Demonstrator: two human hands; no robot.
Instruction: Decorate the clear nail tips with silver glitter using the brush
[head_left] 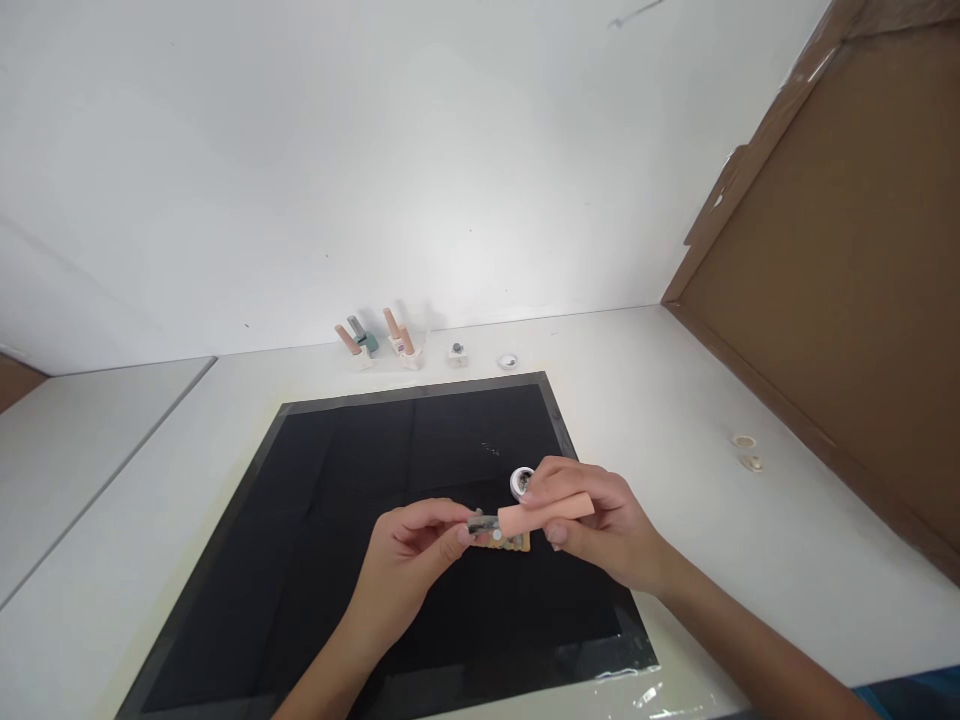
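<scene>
While right fingers [564, 486] grip peach handle [545, 513], left fingers [439, 512] pinch greyish piece [481, 524]; jar [514, 486] partly hidden, bottles [410, 358] beyond mat [352, 480].

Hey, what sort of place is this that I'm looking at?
Probably a tabletop nail or small-craft workspace, judging by the nail-polish-style bottles along the back, the black mat on the white table, and the peach cap in the right hand.

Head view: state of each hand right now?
Left hand: closed in a pinch; can't tell on what.
Right hand: closed, holding the pink handle.
</scene>
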